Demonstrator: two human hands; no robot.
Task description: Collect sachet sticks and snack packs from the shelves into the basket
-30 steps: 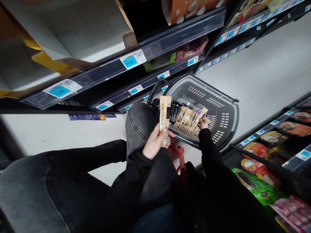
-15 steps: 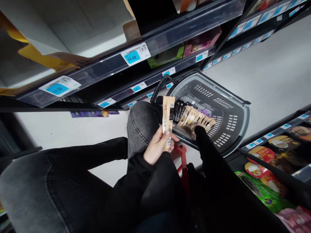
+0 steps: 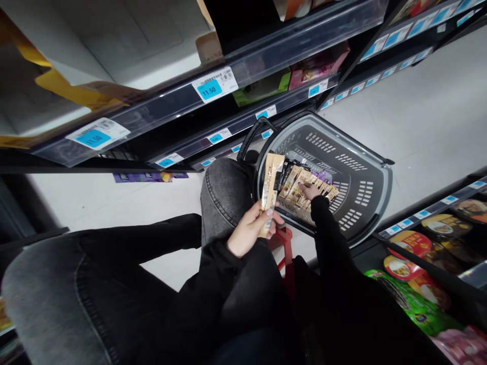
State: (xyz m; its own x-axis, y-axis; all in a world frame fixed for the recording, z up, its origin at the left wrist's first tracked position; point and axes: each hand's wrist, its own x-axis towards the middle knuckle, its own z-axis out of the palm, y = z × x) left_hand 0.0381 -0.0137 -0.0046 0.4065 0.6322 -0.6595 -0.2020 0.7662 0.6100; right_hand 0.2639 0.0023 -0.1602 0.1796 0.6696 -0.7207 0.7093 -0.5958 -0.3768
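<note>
My left hand (image 3: 249,227) is closed around the lower end of a slim tan snack packet (image 3: 271,182), which it holds upright and slightly tilted near the basket's rim. My right hand (image 3: 310,190) is inside the grey shopping basket (image 3: 352,177), fingers stretched out over a row of tan snack packets (image 3: 292,183) and touching them. Its fingertips are small, and no packet is lifted in them. Black packets (image 3: 288,171) and purple packets (image 3: 323,176) lie beside the tan ones in the basket.
Shelves with price tags (image 3: 215,85) run along the upper left. A black basket handle (image 3: 251,134) leans by my knee (image 3: 224,197). Purple packets (image 3: 146,177) lie at the shelf's foot. At right, a shelf holds round-lidded tubs (image 3: 411,244) and a green bag (image 3: 403,299).
My right hand has shifted up and left over the tan packets and shows more clearly. The packet in my left hand has moved slightly right and tilts more.
</note>
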